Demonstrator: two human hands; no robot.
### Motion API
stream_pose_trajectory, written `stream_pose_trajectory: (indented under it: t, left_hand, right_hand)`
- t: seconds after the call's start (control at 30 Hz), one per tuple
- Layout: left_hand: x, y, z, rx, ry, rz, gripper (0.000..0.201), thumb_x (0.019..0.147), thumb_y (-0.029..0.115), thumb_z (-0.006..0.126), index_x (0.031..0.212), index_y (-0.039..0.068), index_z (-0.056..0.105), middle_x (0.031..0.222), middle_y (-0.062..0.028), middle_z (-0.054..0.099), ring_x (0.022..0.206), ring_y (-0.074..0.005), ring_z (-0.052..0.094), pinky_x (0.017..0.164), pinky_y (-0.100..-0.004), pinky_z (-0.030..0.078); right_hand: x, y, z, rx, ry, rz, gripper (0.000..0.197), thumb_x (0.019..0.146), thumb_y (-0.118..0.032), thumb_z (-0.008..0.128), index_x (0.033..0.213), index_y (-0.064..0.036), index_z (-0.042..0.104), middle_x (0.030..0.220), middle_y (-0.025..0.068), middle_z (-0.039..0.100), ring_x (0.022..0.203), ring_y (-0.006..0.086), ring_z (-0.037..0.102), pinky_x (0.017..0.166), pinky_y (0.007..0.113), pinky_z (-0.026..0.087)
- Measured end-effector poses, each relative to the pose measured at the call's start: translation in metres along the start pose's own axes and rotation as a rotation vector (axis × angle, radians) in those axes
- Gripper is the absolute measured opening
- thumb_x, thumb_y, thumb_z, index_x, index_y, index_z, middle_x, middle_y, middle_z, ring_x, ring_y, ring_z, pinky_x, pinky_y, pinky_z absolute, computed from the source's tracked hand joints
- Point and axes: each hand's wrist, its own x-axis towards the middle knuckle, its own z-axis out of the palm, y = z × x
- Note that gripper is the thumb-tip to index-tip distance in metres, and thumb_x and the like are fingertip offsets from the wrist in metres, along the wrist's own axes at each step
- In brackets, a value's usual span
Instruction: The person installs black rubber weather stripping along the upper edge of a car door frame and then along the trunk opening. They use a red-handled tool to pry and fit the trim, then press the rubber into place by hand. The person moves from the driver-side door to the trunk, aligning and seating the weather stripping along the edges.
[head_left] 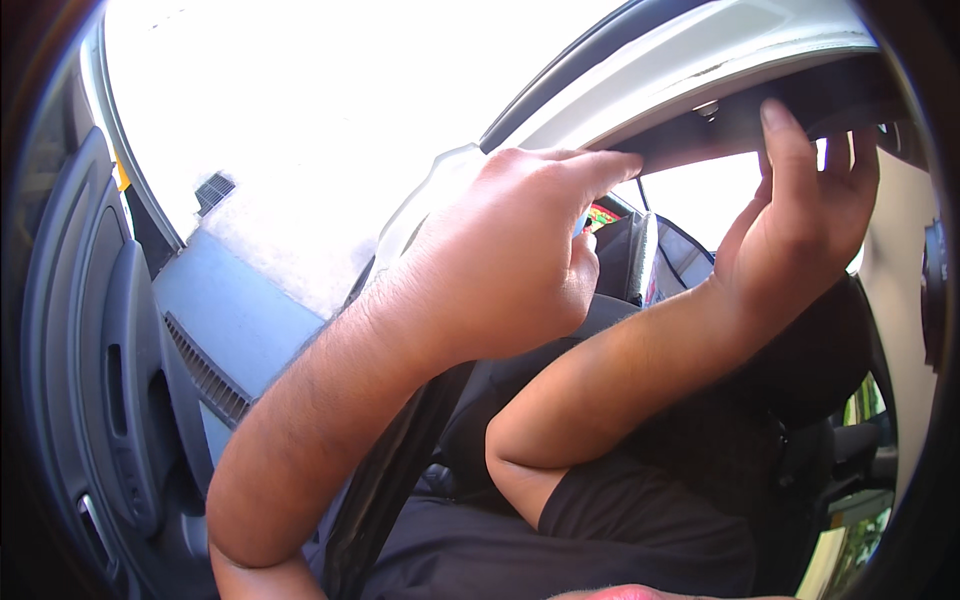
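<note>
My left hand (510, 250) is raised in the middle, its back toward me. Its index finger reaches right to the near end of a dark trim panel (735, 125) under the car's white door frame. The thumb is bent below, and a small bit of blue shows beside it; whether it is held is unclear. At the right, my right hand (805, 205) is lifted to the same panel. Its thumb stands up in front of the panel and the other fingertips go out of sight behind it. A small light-coloured clip (707, 108) sits on the panel between the hands.
An open car door (115, 370) with grey lining stands at the left. Beyond it lie bluish paving (235, 295), a drain grate (205, 375) and a glaring bright area. A black door seal (400, 485) passes under my left forearm. Dark seats and a folded dark item (630, 250) are inside.
</note>
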Motion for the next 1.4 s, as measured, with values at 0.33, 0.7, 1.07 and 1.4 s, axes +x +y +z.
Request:
stream_pose_trajectory:
  t: [0.33,0.7,1.07,1.4]
  left_hand:
    - [-0.011,-0.012,-0.011,-0.063,0.062,0.024,0.050,0.091,-0.010,0.058,0.140,0.000,0.065,0.129,-0.0161,0.074,0.108,-0.0227,0.075,0.094,-0.0348,0.059]
    - [-0.020,0.034,-0.057,-0.116,0.054,-0.031,0.019,0.096,0.000,0.067,0.113,0.001,0.075,0.115,-0.0145,0.080,0.107,-0.0227,0.077,0.095,-0.0385,0.059]
    - [-0.011,0.098,-0.058,0.281,0.080,0.194,0.018,0.092,-0.005,0.067,0.107,0.001,0.075,0.107,-0.0147,0.081,0.100,-0.0244,0.078,0.089,-0.0360,0.061]
    - [0.010,0.113,-0.050,0.478,0.084,0.136,0.017,0.099,0.004,0.065,0.113,0.004,0.075,0.110,-0.0118,0.080,0.100,-0.0224,0.078,0.088,-0.0364,0.060]
  right_hand:
    - [-0.019,-0.010,0.016,-0.165,-0.205,0.273,0.056,0.083,0.002,0.067,0.137,0.0086,0.056,0.115,0.0155,0.071,0.100,0.0234,0.070,0.091,0.034,0.058]
    - [-0.011,-0.021,0.020,-0.041,-0.189,0.241,0.076,0.080,0.004,0.060,0.152,0.0054,0.037,0.130,0.0202,0.057,0.118,0.0308,0.060,0.109,0.043,0.047]
    - [-0.008,-0.033,0.002,0.128,-0.372,0.412,0.108,0.082,0.002,0.063,0.170,-0.0002,0.001,0.156,0.0286,0.044,0.145,0.0402,0.050,0.116,0.049,0.047]
    - [-0.007,-0.001,-0.016,0.373,-0.174,0.304,0.074,0.094,-0.013,0.082,0.159,-0.0006,0.047,0.141,0.0211,0.064,0.132,0.0374,0.061,0.111,0.046,0.049]
